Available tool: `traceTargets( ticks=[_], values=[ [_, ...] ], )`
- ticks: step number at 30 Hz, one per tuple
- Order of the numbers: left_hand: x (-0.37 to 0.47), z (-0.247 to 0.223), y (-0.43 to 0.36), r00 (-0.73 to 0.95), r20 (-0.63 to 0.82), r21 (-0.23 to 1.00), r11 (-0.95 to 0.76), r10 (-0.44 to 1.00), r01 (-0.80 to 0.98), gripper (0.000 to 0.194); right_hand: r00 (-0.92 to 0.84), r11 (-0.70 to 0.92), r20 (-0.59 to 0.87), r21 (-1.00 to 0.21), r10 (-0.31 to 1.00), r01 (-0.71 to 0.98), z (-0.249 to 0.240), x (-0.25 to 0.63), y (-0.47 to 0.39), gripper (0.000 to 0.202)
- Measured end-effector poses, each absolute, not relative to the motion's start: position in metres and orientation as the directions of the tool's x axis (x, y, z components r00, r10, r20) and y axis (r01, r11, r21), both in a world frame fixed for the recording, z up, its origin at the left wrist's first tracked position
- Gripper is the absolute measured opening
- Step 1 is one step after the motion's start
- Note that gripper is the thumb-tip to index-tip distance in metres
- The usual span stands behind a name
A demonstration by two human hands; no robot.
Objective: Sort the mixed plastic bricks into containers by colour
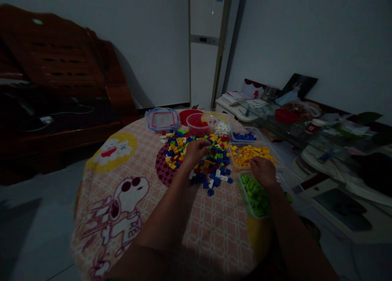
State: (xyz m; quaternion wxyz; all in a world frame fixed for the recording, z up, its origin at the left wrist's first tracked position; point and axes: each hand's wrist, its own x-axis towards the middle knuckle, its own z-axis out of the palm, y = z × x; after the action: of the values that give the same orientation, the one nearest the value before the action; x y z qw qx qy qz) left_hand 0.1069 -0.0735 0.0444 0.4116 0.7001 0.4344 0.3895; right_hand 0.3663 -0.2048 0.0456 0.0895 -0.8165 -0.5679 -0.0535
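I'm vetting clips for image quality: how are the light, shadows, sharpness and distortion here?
Head view, light: dim overall, the wooden bench nearly black at its seat; head view, shadows: one on the wall beside the bench, another on the tablecloth between the forearms; head view, sharpness: bricks keep distinct colours, but edges look soft; head view, distortion: furniture at right seems stretched and tilted.

Past the left edge of the surface [214, 236] I can see a dark wooden bench [64, 74], a pale cable [84, 112] trailing over its seat. Beyond the far edge a tall white cabinet [202, 76] stands by the wall [159, 48]. Off the right edge there's a cluttered glass table [301, 139] with a red bowl [285, 116], a red-and-white cup [314, 126] and a tilted picture [298, 87]; papers [234, 97] lie near its far end.
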Motion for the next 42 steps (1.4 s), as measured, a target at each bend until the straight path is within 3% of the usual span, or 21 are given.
traceTargets(
  ticks=[3, 7, 12, 17, 25, 30, 33, 37, 40, 42],
  values=[
    [0.088, 0.048, -0.068, 0.339, 0.101, 0.857, -0.255, 0.935, 0.449, 0.023, 0.353, -0.343, 0.182, -0.087, 0.918, 0.935, 0.045, 0.366, -0.204, 0.035],
    [0.089, 0.049, -0.072, 0.467, 0.083, 0.667, -0.398, 0.880, 0.630, 0.016, 0.349, -0.336, 0.194, -0.097, 0.917, 0.937, 0.044, 0.367, -0.205, 0.034],
    [0.106, 0.042, -0.078, 0.484, 0.015, 0.467, -0.434, 0.875, 0.770, 0.034, 0.345, -0.329, 0.208, -0.109, 0.915, 0.938, 0.042, 0.368, -0.205, 0.033],
    [0.103, 0.036, -0.071, 0.491, 0.028, 0.480, -0.443, 0.871, 0.757, 0.026, 0.354, -0.337, 0.212, -0.110, 0.911, 0.935, 0.042, 0.368, -0.204, 0.033],
    [0.082, 0.029, -0.061, 0.436, -0.015, 0.814, -0.242, 0.900, 0.528, 0.031, 0.351, -0.338, 0.204, -0.095, 0.914, 0.936, 0.043, 0.367, -0.205, 0.031],
    [0.082, 0.030, -0.065, 0.419, -0.048, 0.951, -0.086, 0.907, 0.296, 0.016, 0.356, -0.343, 0.196, -0.099, 0.914, 0.934, 0.045, 0.365, -0.205, 0.032],
    [0.092, 0.029, -0.068, 0.402, -0.032, 0.989, -0.029, 0.915, 0.145, 0.014, 0.357, -0.345, 0.195, -0.093, 0.914, 0.934, 0.046, 0.365, -0.205, 0.033],
    [0.127, 0.028, -0.081, 0.311, 0.067, 0.988, -0.020, 0.948, -0.153, 0.027, 0.351, -0.339, 0.201, -0.090, 0.915, 0.936, 0.044, 0.366, -0.205, 0.034],
    [0.153, 0.029, -0.095, 0.434, 0.127, 0.950, 0.016, 0.892, -0.311, 0.049, 0.355, -0.343, 0.205, -0.094, 0.912, 0.935, 0.043, 0.367, -0.205, 0.032],
    [0.159, 0.029, -0.098, 0.489, 0.152, 0.947, 0.015, 0.859, -0.320, 0.053, 0.351, -0.338, 0.202, -0.096, 0.914, 0.936, 0.043, 0.368, -0.205, 0.032]
  ],
)
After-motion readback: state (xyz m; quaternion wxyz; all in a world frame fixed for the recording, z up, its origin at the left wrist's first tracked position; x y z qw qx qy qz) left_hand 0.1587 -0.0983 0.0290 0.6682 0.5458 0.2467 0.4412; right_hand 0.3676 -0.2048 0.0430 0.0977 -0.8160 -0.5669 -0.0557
